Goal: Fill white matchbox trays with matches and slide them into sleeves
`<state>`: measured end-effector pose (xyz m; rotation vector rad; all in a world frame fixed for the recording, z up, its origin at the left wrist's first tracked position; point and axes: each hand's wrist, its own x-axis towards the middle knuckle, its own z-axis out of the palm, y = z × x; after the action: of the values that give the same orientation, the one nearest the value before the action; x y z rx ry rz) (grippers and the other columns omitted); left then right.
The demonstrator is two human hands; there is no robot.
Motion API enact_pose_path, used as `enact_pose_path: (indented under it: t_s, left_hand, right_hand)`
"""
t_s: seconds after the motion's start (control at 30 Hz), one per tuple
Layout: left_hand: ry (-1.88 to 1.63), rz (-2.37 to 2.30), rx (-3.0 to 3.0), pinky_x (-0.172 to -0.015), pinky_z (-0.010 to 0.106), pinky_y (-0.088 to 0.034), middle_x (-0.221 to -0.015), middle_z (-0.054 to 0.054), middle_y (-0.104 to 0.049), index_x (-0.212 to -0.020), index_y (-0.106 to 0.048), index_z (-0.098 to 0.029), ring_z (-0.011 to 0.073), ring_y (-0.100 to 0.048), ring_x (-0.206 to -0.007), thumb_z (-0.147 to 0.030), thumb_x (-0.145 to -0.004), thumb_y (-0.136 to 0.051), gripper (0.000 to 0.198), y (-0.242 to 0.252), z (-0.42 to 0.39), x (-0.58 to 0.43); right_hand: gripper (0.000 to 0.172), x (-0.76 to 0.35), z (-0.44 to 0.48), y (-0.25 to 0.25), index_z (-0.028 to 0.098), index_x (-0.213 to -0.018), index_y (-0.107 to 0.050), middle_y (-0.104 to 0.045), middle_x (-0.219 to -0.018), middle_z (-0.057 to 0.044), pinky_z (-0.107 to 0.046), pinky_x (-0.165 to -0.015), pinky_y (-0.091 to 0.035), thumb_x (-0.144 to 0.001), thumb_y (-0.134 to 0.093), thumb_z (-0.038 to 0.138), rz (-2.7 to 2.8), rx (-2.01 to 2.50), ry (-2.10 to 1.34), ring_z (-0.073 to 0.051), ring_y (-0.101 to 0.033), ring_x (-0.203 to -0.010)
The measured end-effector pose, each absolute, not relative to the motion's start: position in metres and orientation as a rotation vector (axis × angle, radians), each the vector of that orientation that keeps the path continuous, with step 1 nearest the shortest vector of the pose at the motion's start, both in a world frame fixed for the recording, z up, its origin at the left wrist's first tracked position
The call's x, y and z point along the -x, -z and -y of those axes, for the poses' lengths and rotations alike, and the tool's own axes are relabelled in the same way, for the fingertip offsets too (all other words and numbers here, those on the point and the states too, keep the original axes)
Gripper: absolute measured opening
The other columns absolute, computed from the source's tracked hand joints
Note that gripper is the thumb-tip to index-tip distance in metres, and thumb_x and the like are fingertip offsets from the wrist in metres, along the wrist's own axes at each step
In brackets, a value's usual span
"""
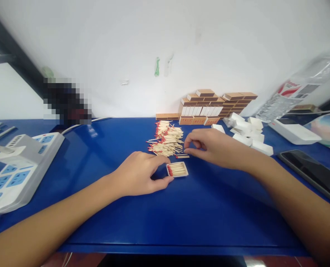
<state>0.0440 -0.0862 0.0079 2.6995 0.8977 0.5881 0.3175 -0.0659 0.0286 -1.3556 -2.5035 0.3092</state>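
Note:
My left hand [141, 173] grips a small white matchbox tray [187, 173], thumb at its near side and index finger at its far side. Red-tipped matches [178, 169] lie side by side in the tray. Just beyond it is a loose heap of matches [169, 141] with red heads mostly to the left. My right hand [206, 146] is at the heap's right edge, thumb and index fingertips brought close together. Whether a match is between them is too small to tell. A few separate matches [182, 156] lie just below those fingertips.
Brown matchboxes [201, 100] are stacked against the wall. Empty white trays [248, 131] are piled right of them. A clear bottle [298, 89], a white device [294, 131] and a phone [315, 174] are at the right. A power strip [23, 178] lies left on the blue table [181, 218].

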Motion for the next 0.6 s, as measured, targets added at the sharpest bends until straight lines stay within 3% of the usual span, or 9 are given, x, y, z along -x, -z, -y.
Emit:
enact_pose_path:
  t_s: [0.17, 0.6]
  left_hand:
    - [-0.54, -0.914, -2.706, -0.053, 0.024, -0.038, -0.058, -0.007, -0.058, -0.108, -0.072, -0.02, 0.0095, -0.053, -0.05, -0.041, -0.089, -0.069, 0.028, -0.009, 0.087, -0.045]
    - [-0.547, -0.919, -2.726, -0.054, 0.024, -0.036, -0.06, -0.007, -0.059, -0.111, -0.071, -0.019, 0.0102, -0.053, -0.051, -0.041, -0.091, -0.068, 0.03, -0.008, 0.084, -0.043]
  right_hand:
    - [0.022, -0.317, 0.063, -0.022, 0.022, -0.088, -0.066, -0.06, -0.078, 0.0, -0.029, -0.062, -0.033, -0.095, -0.064, 0.042, 2.567, 1.358, -0.574, -0.015, -0.051, -0.069]
    - [0.034, -0.313, 0.075, -0.021, 0.021, -0.092, -0.062, -0.068, -0.099, -0.007, -0.035, -0.072, -0.042, -0.104, -0.046, 0.048, 2.591, 1.478, -0.638, -0.021, -0.059, -0.083]
